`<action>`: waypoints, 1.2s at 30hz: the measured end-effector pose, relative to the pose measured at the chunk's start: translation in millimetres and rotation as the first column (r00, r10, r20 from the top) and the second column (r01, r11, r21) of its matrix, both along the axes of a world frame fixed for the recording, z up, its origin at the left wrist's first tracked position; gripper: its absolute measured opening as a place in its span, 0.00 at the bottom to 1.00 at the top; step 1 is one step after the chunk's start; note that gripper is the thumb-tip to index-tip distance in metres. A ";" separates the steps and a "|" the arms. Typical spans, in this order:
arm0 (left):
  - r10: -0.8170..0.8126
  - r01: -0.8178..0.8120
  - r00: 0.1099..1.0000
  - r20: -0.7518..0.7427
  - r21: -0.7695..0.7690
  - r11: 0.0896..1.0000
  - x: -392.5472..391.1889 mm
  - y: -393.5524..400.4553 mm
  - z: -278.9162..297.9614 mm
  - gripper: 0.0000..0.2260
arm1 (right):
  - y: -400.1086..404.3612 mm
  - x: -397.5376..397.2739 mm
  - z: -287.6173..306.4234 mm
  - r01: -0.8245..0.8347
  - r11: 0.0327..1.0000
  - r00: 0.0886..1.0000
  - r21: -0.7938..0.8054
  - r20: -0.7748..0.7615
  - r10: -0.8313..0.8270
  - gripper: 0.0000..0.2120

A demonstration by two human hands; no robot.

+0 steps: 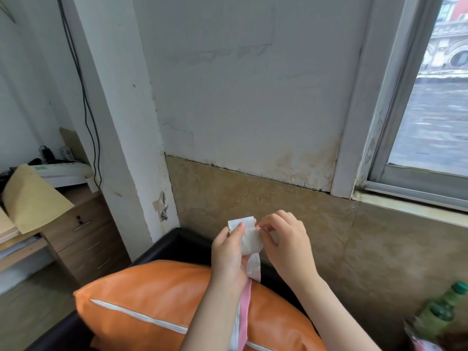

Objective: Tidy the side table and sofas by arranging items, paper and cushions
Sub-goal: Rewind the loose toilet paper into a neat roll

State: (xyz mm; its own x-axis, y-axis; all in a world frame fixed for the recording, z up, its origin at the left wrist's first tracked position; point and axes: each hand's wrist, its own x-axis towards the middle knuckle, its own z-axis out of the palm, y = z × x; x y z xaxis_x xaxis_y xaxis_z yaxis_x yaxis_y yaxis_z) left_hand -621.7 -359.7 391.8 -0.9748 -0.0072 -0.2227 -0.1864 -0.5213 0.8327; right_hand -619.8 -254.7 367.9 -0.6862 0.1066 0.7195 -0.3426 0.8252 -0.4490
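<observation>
Against a stained white wall with a tan tiled lower band, one window filled the right edge and one white pillar stood left of centre. Below, one black sofa reached up to the wall, and one orange cushion with a white zip stripe lay on it at the bottom of the view. At far left, one wooden drawer unit with three handles carried a tan paper envelope that overhung its front edge. Two green bottles stood blurred at the lower right corner, well apart from the cushion.

Both bare forearms rose from the bottom edge and met above the cushion, in the clear space before the wall. One left hand was curled around a strip of white paper, thumb pressed on its upper fold. One right hand pinched the paper's right edge with bent fingertips. The strip hung down between the wrists, its lower length pink, crossing in front of the cushion.
</observation>
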 end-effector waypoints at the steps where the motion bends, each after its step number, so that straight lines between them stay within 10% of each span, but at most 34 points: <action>1: 0.006 -0.006 1.000 0.005 0.000 1.000 -0.6 -0.2 -0.2 0.08 | 1.6 -0.5 1.1 0.013 0.999 0.999 0.034 -0.033 -0.012 0.08; 9: -0.062 0.032 0.992 0.106 0.259 0.965 -0.7 -10.1 8.6 0.17 | -2.8 4.2 -2.8 -0.213 0.947 0.976 0.242 0.100 0.194 0.24; 21: -0.123 0.129 0.991 -0.045 0.160 0.979 -9.5 -25.5 6.9 0.21 | -15.9 -9.6 27.9 -0.223 0.961 0.918 -0.165 0.296 0.264 0.09; 31: 0.017 -0.017 1.000 0.005 0.195 0.981 -11.6 -28.8 14.5 0.12 | -28.3 -9.7 16.8 -0.298 0.941 0.952 0.159 0.115 0.282 0.20; 36: -0.092 0.070 0.995 0.048 0.337 0.939 -4.5 -36.1 16.6 0.13 | -23.1 -7.3 16.3 -0.300 0.953 0.951 0.052 0.089 0.295 0.13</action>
State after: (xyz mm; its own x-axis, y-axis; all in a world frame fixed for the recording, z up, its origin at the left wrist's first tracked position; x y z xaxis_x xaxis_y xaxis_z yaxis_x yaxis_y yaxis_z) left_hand -626.2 -395.7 408.4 -0.9531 0.1567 -0.2590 -0.2857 -0.7487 0.5982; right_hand -627.2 -277.8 384.2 -0.7351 -0.1556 0.6599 -0.5421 0.7194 -0.4342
